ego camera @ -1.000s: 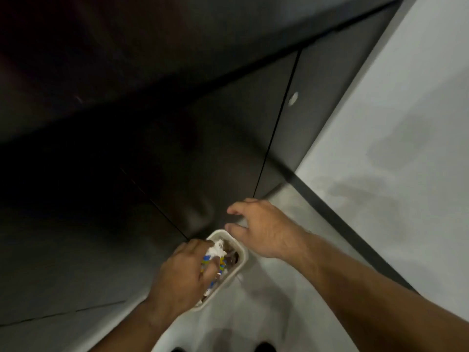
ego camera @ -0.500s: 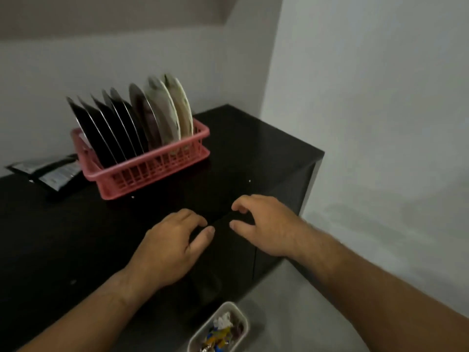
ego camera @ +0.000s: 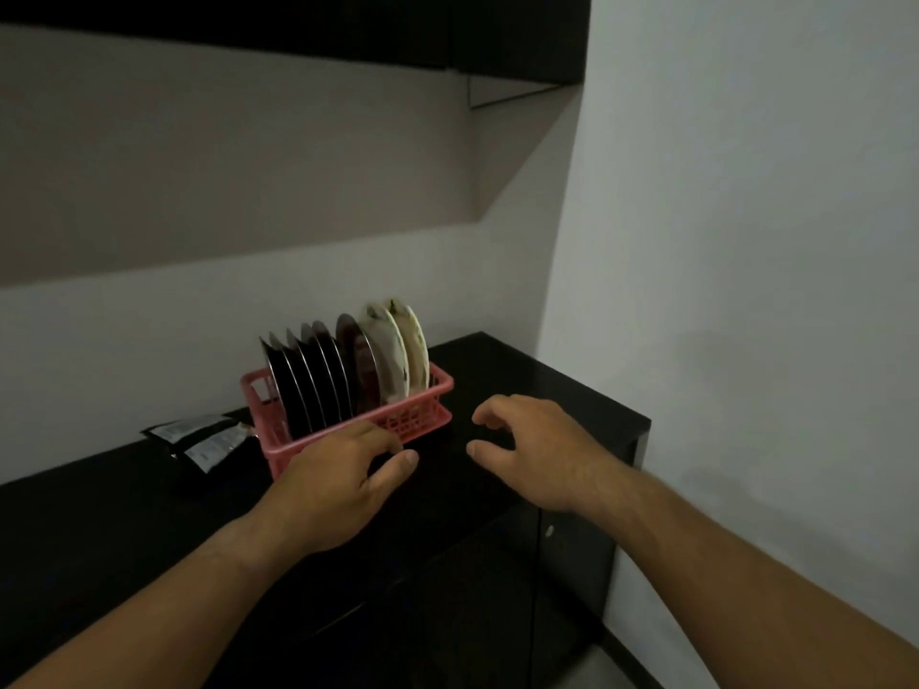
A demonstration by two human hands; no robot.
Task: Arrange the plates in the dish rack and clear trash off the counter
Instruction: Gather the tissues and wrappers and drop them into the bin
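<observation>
Pink dish rack point(ego camera: 318, 447) holds upright plates point(ego camera: 348, 370) | your left hand point(ego camera: 333, 482), right hand point(ego camera: 539, 447): loosely curled, holding nothing, near it

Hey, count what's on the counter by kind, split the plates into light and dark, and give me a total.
Light plates: 2
Dark plates: about 6, overlapping
Pink dish rack: 1
Dark packets: 2
Total: about 11
</observation>
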